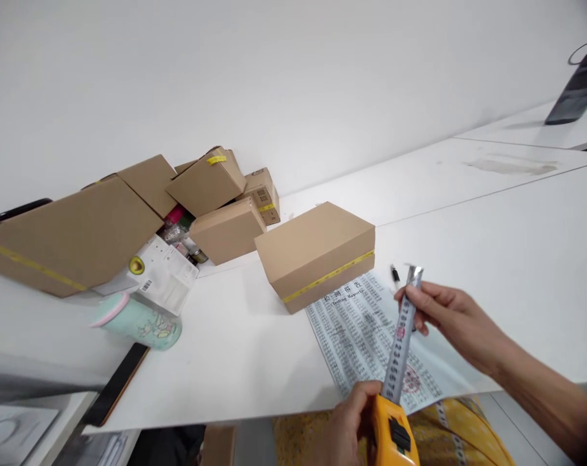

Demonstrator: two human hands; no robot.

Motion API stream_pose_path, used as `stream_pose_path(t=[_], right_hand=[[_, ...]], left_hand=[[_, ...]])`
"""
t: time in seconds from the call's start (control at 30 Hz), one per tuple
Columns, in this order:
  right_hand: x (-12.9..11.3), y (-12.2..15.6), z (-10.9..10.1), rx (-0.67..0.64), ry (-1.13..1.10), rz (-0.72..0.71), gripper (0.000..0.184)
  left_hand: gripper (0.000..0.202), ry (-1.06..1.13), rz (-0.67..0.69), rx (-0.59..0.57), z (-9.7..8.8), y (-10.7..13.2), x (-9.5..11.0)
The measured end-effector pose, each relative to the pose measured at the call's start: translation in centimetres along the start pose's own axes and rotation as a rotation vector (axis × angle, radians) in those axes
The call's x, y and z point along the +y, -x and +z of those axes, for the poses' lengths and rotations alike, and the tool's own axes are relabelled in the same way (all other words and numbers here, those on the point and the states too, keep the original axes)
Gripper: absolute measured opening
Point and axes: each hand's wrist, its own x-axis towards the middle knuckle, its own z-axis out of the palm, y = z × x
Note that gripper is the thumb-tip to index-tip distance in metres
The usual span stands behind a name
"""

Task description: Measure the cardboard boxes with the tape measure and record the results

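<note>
My left hand (347, 424) is closed around the yellow case of a tape measure (389, 432) at the table's front edge. A short length of its silver blade (398, 349) is drawn out, slanting up and away. Near the blade's hooked end, my right hand (451, 314) pinches it between thumb and fingers. Below the blade lies a pale green printed sheet (358, 327) headed "Testing Report", with a red round stamp. On the sheet's far edge rests a closed cardboard box (322, 255) with yellow tape along its side. A black and white pen-like item (395, 274) lies beyond the blade.
Several cardboard boxes (228, 233) are piled against the wall at the left. Before them are a white packet with an avocado picture (164, 275) and a mint green tumbler (140, 321) on its side. A dark phone-like object (575, 87) stands at the far right.
</note>
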Motion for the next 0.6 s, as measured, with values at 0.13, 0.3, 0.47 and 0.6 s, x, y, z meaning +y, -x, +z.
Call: stream_pose_path(t=[0.13, 0.3, 0.47, 0.6], right_hand=[[1.9, 2.3, 2.0, -0.119, 0.032, 0.077, 0.039], [2.4, 4.7, 4.4, -0.303, 0.078, 0.051, 0.045], [3.0, 3.1, 1.4, -0.137, 0.359, -0.034, 0.042], [3.6, -2.0, -2.5, 0.272, 0.828, 0.007, 0.047]], left_hand=[[0.087, 0.122, -0.049, -0.027, 1.4, -0.7, 0.0], [0.104, 0.112, 0.121, 0.121, 2.0, -1.2, -0.2], [0.074, -0.146, 0.279, 0.329, -0.8, -0.1, 3.4], [0.074, -0.600, 0.706, 0.616, -4.2, -1.4, 10.3]])
